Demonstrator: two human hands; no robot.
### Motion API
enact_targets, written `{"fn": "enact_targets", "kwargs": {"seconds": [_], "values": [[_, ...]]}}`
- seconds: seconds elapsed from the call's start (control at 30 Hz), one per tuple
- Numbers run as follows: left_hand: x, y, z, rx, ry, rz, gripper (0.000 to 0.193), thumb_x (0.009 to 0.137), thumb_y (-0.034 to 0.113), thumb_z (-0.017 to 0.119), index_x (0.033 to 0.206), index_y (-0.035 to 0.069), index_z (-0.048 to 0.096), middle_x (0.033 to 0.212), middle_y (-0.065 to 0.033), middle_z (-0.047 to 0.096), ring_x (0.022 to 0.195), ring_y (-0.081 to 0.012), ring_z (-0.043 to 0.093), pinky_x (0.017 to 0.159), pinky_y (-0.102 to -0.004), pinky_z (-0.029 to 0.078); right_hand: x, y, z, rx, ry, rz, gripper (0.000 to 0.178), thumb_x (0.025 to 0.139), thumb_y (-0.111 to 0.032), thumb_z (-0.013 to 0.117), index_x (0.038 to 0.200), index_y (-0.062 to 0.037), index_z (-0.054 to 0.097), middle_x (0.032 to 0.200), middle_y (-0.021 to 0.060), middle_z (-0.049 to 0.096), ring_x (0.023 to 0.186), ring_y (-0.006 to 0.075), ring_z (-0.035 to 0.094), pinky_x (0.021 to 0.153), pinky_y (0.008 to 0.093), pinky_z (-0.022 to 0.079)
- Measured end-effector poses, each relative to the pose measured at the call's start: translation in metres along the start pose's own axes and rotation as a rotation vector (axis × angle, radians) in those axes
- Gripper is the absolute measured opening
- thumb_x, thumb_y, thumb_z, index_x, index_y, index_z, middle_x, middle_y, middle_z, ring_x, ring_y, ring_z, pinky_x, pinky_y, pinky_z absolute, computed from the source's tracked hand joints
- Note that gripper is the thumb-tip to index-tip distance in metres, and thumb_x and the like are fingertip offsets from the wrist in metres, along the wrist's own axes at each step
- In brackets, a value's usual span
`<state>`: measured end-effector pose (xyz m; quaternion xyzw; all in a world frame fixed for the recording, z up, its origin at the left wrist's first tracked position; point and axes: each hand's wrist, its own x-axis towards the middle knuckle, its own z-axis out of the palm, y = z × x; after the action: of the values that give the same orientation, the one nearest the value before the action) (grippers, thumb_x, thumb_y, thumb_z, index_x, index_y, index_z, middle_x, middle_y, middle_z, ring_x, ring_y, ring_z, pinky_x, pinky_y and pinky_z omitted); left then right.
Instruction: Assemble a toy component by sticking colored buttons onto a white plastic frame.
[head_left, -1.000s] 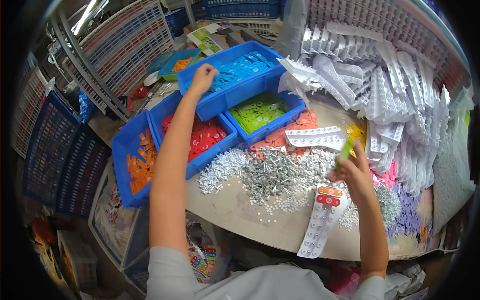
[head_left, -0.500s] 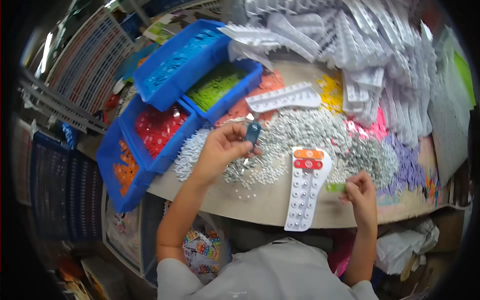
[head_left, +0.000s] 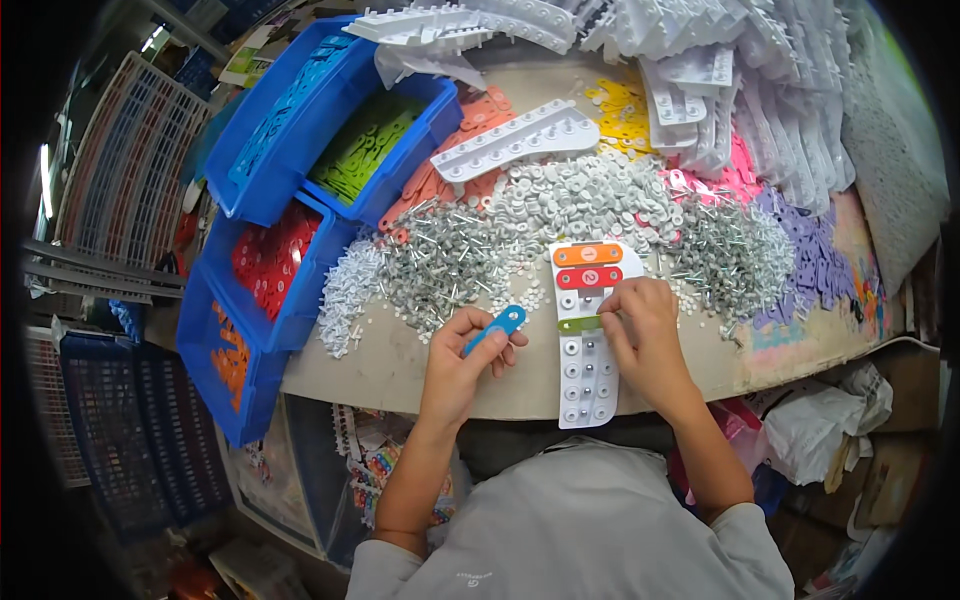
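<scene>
A white plastic base (head_left: pixel 587 402) with rows of round studs lies upright at the table's front edge. Across its top sit an orange strip (head_left: pixel 572 257) and, just below, a red strip (head_left: pixel 575 280). My right hand (head_left: pixel 648 335) is over the base's right side, its fingers closed on the right end of a green strip (head_left: pixel 575 325) lying across the studs. To the left of the base, my left hand (head_left: pixel 455 365) pinches a blue strip (head_left: pixel 509 319) with a hole at its end, slightly above the table.
Blue bins (head_left: pixel 222 275) at left hold blue, green, red and orange strips. Heaps of metal rivets (head_left: pixel 440 262) and white washers (head_left: pixel 580 200) spread behind the base. Another white base (head_left: pixel 515 142) lies beyond them. Stacked white bases (head_left: pixel 790 120) and purple strips (head_left: pixel 810 255) are at right.
My right hand has brought the green strip left onto the base, below the red strip. My left hand, still holding the blue strip, has come down nearer the table's front edge.
</scene>
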<state>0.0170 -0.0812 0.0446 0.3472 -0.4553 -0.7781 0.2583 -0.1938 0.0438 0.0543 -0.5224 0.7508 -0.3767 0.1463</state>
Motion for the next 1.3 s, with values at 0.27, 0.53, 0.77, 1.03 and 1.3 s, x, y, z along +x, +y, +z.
{"fn": "enact_targets", "kwargs": {"seconds": [0.27, 0.53, 0.77, 1.03, 1.3], "values": [[0.018, 0.000, 0.003, 0.581, 0.045, 0.309, 0.008, 0.089, 0.006, 0.072, 0.094, 0.000, 0.073, 0.088, -0.0020, 0.064, 0.084, -0.0095, 0.055, 0.075, -0.0245, 0.042, -0.003, 0.008, 0.013, -0.124, 0.072, -0.028, 0.013, 0.081, -0.007, 0.072, 0.091, -0.0054, 0.065, 0.112, 0.0111, 0.055, 0.109, 0.0302, 0.049, 0.096, 0.0437, 0.034], [0.055, 0.005, 0.030, 0.779, -0.052, 0.470, 0.011, 0.082, 0.008, 0.077, 0.091, 0.002, 0.077, 0.085, -0.0042, 0.068, 0.078, -0.0136, 0.054, 0.074, -0.0279, 0.043, -0.006, 0.012, 0.016, -0.158, 0.169, -0.001, 0.016, 0.078, -0.009, 0.076, 0.090, -0.0075, 0.065, 0.111, 0.0100, 0.056, 0.107, 0.0295, 0.050, 0.094, 0.0429, 0.034], [0.059, 0.007, 0.041, 0.705, -0.047, 0.324, 0.012, 0.079, 0.013, 0.080, 0.086, 0.004, 0.076, 0.081, -0.0034, 0.067, 0.082, -0.0163, 0.056, 0.077, -0.0312, 0.043, -0.011, 0.015, 0.026, -0.201, 0.211, -0.022, 0.020, 0.077, -0.011, 0.078, 0.089, -0.0074, 0.063, 0.111, 0.0109, 0.056, 0.108, 0.0302, 0.050, 0.095, 0.0428, 0.034], [0.077, -0.014, 0.052, 0.952, -0.060, 0.536, 0.015, 0.074, 0.019, 0.082, 0.078, 0.008, 0.072, 0.083, -0.0033, 0.060, 0.091, -0.0223, 0.054, 0.089, -0.0370, 0.036, -0.012, 0.020, 0.022, -0.154, 0.248, -0.007, 0.045, 0.076, -0.013, 0.080, 0.111, -0.0053, 0.054, 0.118, 0.0126, 0.057, 0.113, 0.0314, 0.050, 0.099, 0.0431, 0.033], [0.076, -0.025, 0.059, 1.122, -0.034, 0.641, 0.017, 0.076, 0.019, 0.080, 0.081, 0.010, 0.066, 0.091, -0.0042, 0.054, 0.096, -0.0250, 0.050, 0.087, -0.0401, 0.034, -0.012, 0.019, 0.025, -0.138, 0.234, 0.011, 0.046, 0.075, -0.013, 0.081, 0.112, -0.0057, 0.054, 0.118, 0.0125, 0.057, 0.113, 0.0311, 0.050, 0.100, 0.0433, 0.033]]}}
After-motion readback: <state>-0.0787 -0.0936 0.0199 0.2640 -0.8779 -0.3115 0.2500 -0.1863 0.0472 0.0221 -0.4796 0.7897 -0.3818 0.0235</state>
